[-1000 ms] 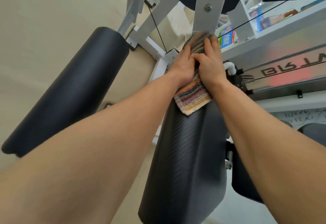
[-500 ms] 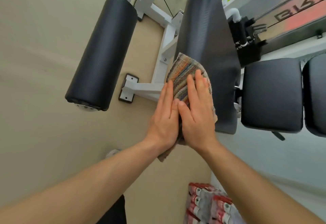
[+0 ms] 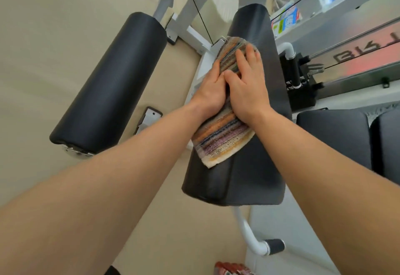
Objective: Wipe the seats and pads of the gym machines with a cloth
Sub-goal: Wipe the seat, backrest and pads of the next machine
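A striped, many-coloured cloth (image 3: 223,138) lies along the middle black pad (image 3: 249,175) of a white-framed gym machine. Both my hands press it flat against the pad, side by side. My left hand (image 3: 211,92) sits on the cloth's left half, its fingertips curling over the pad's left edge. My right hand (image 3: 246,88) lies on the right half with fingers stretched toward the cloth's far end. The cloth's near end sticks out below my wrists.
A second black roller pad (image 3: 112,79) stands to the left. Black seat cushions (image 3: 337,142) are at the right, beside a cable and weight stack (image 3: 303,79). A white handle bar (image 3: 257,242) juts out below the pad. Red packaged cans (image 3: 231,269) lie on the beige floor.
My hands and the cloth have slid from the near end of the pad back up toward its far end. The view has tilted up with them.
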### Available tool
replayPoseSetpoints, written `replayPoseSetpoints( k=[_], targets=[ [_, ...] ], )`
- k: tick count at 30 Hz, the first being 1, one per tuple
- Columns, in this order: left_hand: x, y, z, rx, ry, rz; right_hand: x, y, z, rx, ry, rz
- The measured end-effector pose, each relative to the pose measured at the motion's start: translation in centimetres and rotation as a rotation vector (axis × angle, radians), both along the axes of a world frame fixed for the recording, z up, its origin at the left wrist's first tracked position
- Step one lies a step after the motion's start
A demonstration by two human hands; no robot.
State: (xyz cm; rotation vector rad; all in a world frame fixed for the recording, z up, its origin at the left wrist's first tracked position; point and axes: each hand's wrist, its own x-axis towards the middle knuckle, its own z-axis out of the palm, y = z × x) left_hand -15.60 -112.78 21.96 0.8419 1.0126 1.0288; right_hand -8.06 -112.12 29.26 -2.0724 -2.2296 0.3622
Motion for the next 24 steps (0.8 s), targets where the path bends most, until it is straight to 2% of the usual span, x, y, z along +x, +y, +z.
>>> replayPoseSetpoints(
  k=[6, 10, 14, 18, 21, 24],
  targets=[
    [0.3, 8.0, -0.2, -0.024, 0.008, -0.037, 1.1, 7.3, -0.4, 0.012, 0.031, -0.007],
    [0.7, 12.8, 0.1, 0.011, 0.084, -0.039, 1.1, 11.6, -0.3, 0.003, 0.021, -0.026],
    [1.1, 14.6, -0.2, 0.048, 0.088, -0.012, 1.9, 14.8, -1.0, 0.05, -0.007, -0.014],
    [0.6, 10.1, 0.0, 0.101, 0.121, -0.009, 1.4, 12.5, -0.8, 0.028, -0.095, -0.01],
    [-0.4, 4.2, 0.5, 0.125, 0.051, -0.024, 0.7, 6.6, -0.3, 0.016, -0.083, 0.004],
    [-1.3, -3.1, 0.9, 0.11, 0.065, -0.052, 0.0, -1.2, 0.0, 0.026, -0.045, 0.003]
  ],
)
